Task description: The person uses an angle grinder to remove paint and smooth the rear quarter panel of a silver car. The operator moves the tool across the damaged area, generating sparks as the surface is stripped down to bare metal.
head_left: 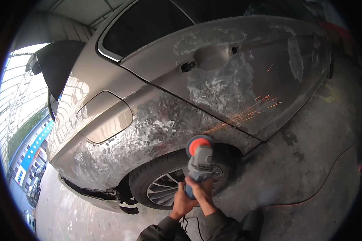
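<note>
Both hands grip an angle grinder [201, 160] with a grey head, a dark body and an orange-red disc face. My left hand [182, 203] wraps the rear of its body, and my right hand [203, 193] closes round it from the right, just ahead of the left. The disc [198, 144] meets the rear fender [165, 116] just above the wheel arch. Orange sparks [245, 113] fly from there up and right across the door. Bare, scuffed metal shows on the fender and around the door's handle recess [211, 58]. A power cord hangs below my hands.
Under the arch is the rear wheel [165, 184]. The rear bumper area [104, 195] has ragged black edges at lower left. A fuel flap [104, 116] sits on the fender. A hose [309, 201] curves over the concrete floor at right. The tailgate [62, 64] stands raised.
</note>
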`<state>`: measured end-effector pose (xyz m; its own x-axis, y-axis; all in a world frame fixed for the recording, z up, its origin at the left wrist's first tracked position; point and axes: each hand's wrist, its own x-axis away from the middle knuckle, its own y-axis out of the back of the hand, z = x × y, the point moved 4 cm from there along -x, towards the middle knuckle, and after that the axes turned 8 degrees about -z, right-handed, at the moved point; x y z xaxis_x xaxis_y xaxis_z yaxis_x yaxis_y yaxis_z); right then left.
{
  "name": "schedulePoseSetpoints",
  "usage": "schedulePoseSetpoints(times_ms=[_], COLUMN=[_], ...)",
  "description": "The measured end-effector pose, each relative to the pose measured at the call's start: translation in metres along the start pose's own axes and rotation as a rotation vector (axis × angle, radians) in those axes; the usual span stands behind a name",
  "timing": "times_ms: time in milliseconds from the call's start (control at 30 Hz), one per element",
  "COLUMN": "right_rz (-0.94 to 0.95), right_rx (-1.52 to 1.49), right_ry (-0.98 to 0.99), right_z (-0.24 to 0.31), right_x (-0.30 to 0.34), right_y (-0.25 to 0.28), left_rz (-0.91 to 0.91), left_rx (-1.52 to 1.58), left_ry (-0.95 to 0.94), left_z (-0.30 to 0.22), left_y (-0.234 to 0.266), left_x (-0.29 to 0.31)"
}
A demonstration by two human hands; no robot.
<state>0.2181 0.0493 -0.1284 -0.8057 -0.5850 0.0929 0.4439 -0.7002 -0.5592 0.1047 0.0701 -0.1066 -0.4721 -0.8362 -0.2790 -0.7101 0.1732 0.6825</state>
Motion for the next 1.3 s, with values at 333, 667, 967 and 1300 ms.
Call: schedulePoseSetpoints(times_ms=[333,667,967,1300], right_rz=[-0.015,-0.003,-0.008,0.009], right_rx=[0.017,0.054,0.048,0.042], right_ry=[0.027,0.017,0.013,0.02], right_z=[-0.016,-0.013,-0.007,-0.001], right_x=[-0.012,-0.01,-0.011,-0.001], right_y=[0.018,0.012,0.01,0.008], left_rz=[0.066,0.046,0.036,0.046], left_rx=[0.001,0.002,0.017,0.03], left_ry=[0.035,0.032,-0.003,0.062], left_z=[0.003,0.004,0.003,0.005], left_y=[-0.016,-0.012,-0.014,-0.011], left_x=[-0.001,-0.003,-0.005,0.001])
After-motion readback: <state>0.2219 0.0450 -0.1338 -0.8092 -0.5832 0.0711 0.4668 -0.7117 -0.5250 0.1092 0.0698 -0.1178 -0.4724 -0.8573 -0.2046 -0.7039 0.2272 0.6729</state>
